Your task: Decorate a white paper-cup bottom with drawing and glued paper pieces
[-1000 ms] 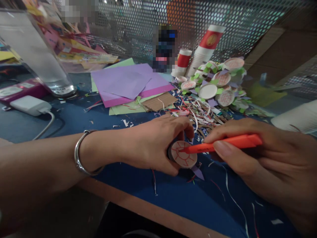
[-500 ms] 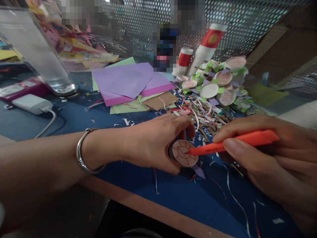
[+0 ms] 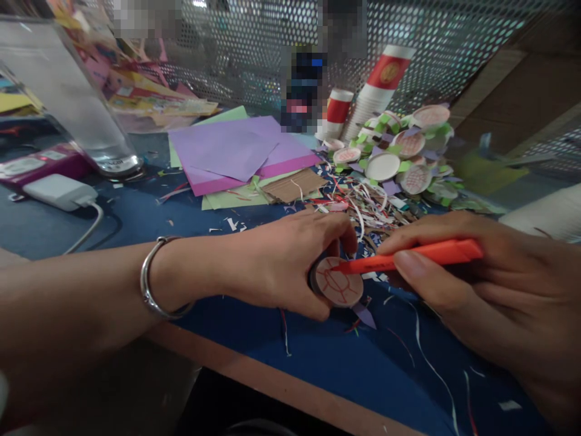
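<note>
A small round paper disc piece (image 3: 339,283) with red lines drawn on its pale face is gripped by my left hand (image 3: 284,260), thumb below and fingers curled above. Its side looks dark, and a purple pointed paper tab (image 3: 364,315) sticks out at its lower right. In my right hand (image 3: 472,284) is an orange-red marker (image 3: 422,255), pinched between thumb and forefinger. The marker's tip meets the upper part of the disc's face. Under the disc is the blue tabletop (image 3: 327,357).
Paper scraps (image 3: 363,206) lie behind my hands. Beyond them are round decorated pieces (image 3: 384,166) in a pile and stacked paper cups (image 3: 385,79). Purple paper sheets (image 3: 231,148) lie at centre back. A tall glass (image 3: 82,103) and a white charger (image 3: 59,191) stand at left.
My right hand and the marker have shifted left and slightly up, the tip going from the disc's middle to its upper part. My left hand has stayed in place.
</note>
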The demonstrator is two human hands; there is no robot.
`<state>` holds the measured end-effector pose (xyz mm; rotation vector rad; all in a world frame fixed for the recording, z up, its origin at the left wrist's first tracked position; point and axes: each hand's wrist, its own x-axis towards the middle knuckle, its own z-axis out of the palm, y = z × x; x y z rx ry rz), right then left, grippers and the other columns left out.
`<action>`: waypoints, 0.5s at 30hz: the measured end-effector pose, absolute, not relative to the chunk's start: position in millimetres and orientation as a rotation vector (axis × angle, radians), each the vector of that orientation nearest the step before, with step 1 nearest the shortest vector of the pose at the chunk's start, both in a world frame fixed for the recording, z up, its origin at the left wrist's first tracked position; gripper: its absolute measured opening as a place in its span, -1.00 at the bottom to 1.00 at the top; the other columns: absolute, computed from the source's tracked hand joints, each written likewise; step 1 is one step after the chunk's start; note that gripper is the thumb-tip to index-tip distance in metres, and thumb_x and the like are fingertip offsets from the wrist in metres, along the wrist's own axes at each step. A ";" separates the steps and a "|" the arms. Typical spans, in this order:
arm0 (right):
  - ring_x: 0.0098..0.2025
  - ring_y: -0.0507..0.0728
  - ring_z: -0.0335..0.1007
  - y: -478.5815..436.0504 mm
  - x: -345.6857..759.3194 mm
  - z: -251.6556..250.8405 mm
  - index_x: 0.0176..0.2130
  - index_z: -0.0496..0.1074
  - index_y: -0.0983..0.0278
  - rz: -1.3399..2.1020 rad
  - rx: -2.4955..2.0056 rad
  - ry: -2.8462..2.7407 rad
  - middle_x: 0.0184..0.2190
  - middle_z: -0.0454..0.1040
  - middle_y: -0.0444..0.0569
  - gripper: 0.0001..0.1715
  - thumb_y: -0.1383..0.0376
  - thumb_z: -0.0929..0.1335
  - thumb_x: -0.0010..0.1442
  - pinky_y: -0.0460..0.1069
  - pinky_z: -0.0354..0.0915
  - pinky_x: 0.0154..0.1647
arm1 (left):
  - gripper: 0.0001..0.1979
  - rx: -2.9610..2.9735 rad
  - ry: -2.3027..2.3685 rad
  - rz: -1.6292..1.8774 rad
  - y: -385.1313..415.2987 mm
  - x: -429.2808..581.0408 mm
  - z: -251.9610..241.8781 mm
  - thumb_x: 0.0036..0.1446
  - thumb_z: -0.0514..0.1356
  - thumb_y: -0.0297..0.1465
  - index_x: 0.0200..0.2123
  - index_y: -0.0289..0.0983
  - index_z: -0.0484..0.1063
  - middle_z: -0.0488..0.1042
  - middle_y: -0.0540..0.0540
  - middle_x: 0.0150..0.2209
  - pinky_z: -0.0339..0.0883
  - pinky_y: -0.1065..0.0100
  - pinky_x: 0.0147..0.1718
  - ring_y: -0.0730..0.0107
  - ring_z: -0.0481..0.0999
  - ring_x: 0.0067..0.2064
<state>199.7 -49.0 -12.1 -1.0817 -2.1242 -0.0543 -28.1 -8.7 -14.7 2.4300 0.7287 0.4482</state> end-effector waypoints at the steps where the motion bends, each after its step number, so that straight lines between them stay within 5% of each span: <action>1: -0.55 -0.03 0.43 -49.3 199.9 -11.7 -0.24 0.52 0.00 -0.030 -1.057 -2.139 -0.46 0.57 -0.31 -0.89 0.14 0.36 0.31 -0.13 0.41 -0.47 | -0.46 2.428 0.732 0.449 -8.9 -28.3 -14.8 -0.11 0.36 -0.38 0.00 -0.33 0.38 0.50 -0.10 -0.11 0.34 0.30 -0.24 0.26 0.47 -0.17; 8: -0.60 -0.08 0.33 -50.8 200.3 -7.0 -0.31 0.49 0.06 0.101 -0.978 -2.177 -0.48 0.52 -0.33 -0.85 0.32 0.36 0.26 -0.16 0.34 -0.52 | -0.45 2.393 0.732 0.448 -8.3 -30.9 -15.6 -0.12 0.38 -0.39 -0.01 -0.31 0.39 0.49 -0.09 -0.14 0.34 0.30 -0.22 0.26 0.47 -0.17; 15: -0.70 -0.08 0.19 -51.2 198.6 -8.9 -0.31 0.52 0.05 0.118 -1.032 -2.118 -0.54 0.47 -0.31 -0.88 0.30 0.38 0.23 -0.14 0.34 -0.58 | -0.46 2.373 0.716 0.445 -7.5 -33.1 -18.5 -0.13 0.39 -0.38 -0.02 -0.29 0.38 0.48 -0.09 -0.14 0.33 0.30 -0.22 0.25 0.47 -0.17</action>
